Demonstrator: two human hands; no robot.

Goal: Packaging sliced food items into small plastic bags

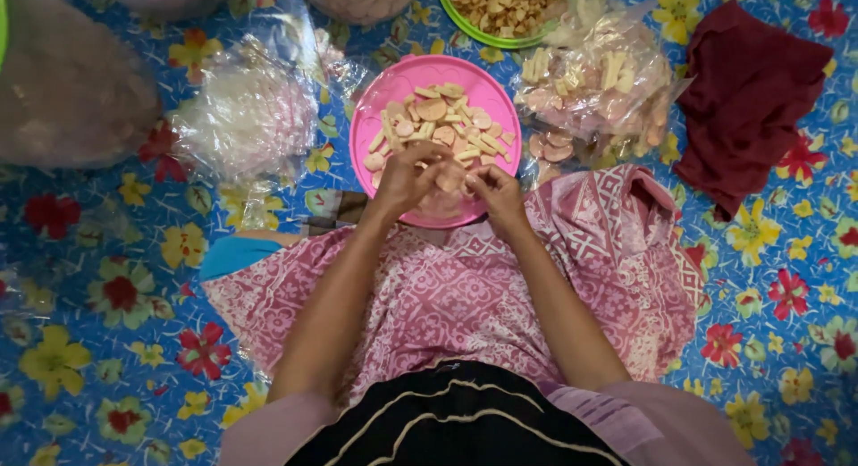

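Note:
A pink round plate (375, 104) lies on the flowered mat in front of my lap, holding several pink round slices and pale stick-shaped snack pieces (442, 122). Both hands hover over the plate's near edge. My left hand (407, 176) and my right hand (493, 191) have their fingers closed together on a small clear plastic bag with pink slices (450, 178) held between them. What lies right under the hands is hidden.
A clear bag of mixed snack pieces (594, 91) lies right of the plate, a green bowl of snacks (500, 10) behind it. A dark red cloth (746, 100) sits far right. Empty plastic bags (246, 117) and a large bag (67, 82) lie left.

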